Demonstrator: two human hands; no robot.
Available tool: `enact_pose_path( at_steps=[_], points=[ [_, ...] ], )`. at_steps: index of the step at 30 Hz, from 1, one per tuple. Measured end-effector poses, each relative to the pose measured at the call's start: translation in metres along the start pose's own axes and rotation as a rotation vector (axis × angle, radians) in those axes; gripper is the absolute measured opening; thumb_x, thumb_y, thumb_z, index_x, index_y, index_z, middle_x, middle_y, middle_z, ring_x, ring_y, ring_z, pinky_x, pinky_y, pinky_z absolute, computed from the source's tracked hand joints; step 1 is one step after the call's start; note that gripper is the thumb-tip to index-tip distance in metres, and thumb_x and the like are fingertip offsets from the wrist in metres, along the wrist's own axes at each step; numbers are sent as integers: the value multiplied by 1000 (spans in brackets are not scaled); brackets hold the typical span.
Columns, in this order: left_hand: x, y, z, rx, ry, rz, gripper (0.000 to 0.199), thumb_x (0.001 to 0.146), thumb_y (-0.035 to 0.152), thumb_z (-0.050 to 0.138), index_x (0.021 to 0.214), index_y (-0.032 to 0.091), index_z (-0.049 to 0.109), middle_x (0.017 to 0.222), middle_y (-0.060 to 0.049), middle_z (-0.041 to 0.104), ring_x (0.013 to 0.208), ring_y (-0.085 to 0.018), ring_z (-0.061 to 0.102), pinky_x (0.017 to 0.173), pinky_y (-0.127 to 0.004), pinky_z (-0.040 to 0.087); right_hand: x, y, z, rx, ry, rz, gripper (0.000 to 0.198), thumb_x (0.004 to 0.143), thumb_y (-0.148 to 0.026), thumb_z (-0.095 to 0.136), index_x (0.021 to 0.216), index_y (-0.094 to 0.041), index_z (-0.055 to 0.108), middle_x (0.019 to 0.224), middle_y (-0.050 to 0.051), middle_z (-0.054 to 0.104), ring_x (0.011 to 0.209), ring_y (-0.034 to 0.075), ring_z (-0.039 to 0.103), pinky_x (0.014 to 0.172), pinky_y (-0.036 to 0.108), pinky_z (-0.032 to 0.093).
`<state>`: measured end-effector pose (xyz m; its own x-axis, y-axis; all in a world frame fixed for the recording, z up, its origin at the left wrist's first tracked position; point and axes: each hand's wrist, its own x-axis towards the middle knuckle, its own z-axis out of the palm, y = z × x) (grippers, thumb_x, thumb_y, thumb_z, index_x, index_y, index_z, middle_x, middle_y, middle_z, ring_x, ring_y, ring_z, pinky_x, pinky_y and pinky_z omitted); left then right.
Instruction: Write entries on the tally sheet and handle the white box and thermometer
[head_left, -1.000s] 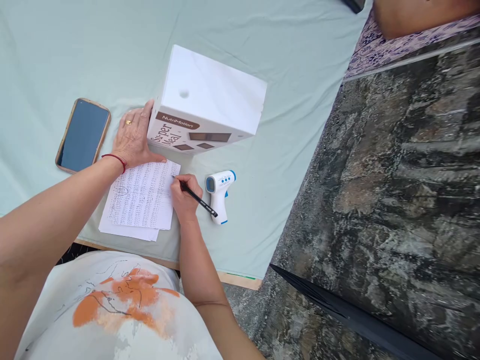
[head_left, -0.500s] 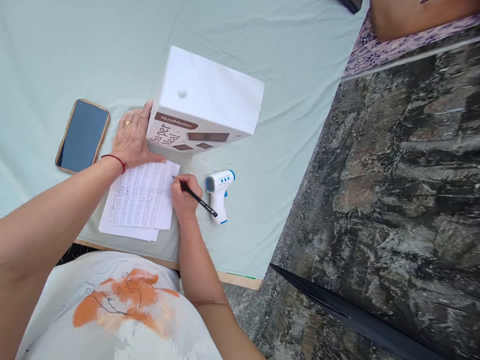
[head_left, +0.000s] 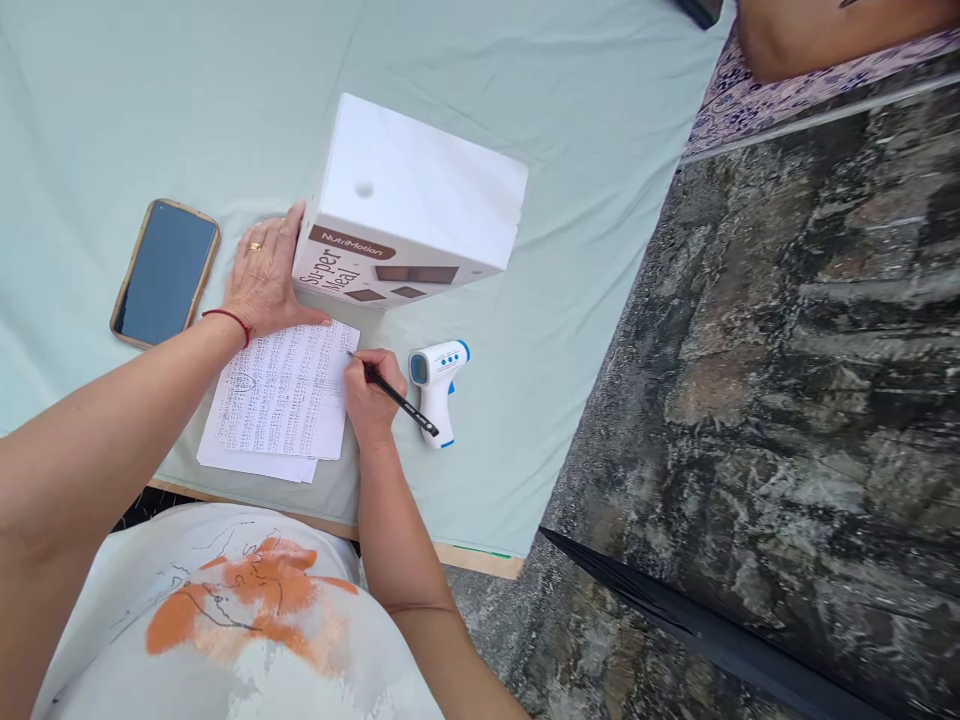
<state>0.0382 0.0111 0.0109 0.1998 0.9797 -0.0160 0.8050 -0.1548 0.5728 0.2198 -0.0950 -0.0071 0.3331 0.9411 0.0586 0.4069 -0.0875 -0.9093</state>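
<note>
My right hand [head_left: 372, 396] is closed around a black pen [head_left: 401, 400], whose tip rests near the upper right edge of a printed sheet of paper [head_left: 285, 395]. More white sheets [head_left: 259, 468] lie under that one. Flat at the top of the paper is my left hand [head_left: 266, 270], thumb stretched out across the page edge and fingers reaching up along the side of a white box [head_left: 424, 180]. The box front carries brown lettering that reads "NutriMotion Super Meal". A small circled patch of print shows on the sheet's left part.
A white and blue infrared thermometer [head_left: 439, 390] lies right of my right hand. To the left is a phone [head_left: 165, 272] in a tan case. Pale green cloth [head_left: 585, 250] covers the table, its right edge bordering a dark stone floor [head_left: 765, 400]. A dark folded fabric [head_left: 675, 620] extends at lower right.
My right hand and the pen have shifted very slightly right along the sheet's edge. The left hand, box, phone and thermometer have stayed in place.
</note>
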Motion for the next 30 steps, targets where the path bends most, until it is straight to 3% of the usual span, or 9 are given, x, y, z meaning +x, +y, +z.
enact_pose_path(
  at_steps=[11, 19, 30],
  points=[
    [0, -6, 5, 1, 30, 29, 131, 45, 84, 82, 147, 16, 35, 150, -21, 43, 145, -45, 34, 126, -61, 15, 1, 4, 0, -36, -24, -29, 9, 74, -27, 51, 68, -23, 56, 60, -5, 55, 60, 14, 50, 59, 28, 44],
    [0, -9, 8, -61, 41, 41, 117, 59, 79, 79, 151, 22, 32, 152, -17, 43, 147, -44, 33, 126, -62, 17, 0, 0, -2, -42, 44, 45, 10, 73, -30, 50, 68, -23, 55, 62, -4, 56, 62, 14, 50, 62, 29, 44],
    [0, -5, 2, -88, 6, 35, 118, 61, 86, 71, 151, 20, 33, 152, -17, 42, 148, -44, 28, 125, -65, 15, -1, 1, 0, -56, 22, 27, 9, 73, -29, 51, 67, -24, 54, 61, -5, 54, 60, 14, 50, 61, 29, 44]
  ],
)
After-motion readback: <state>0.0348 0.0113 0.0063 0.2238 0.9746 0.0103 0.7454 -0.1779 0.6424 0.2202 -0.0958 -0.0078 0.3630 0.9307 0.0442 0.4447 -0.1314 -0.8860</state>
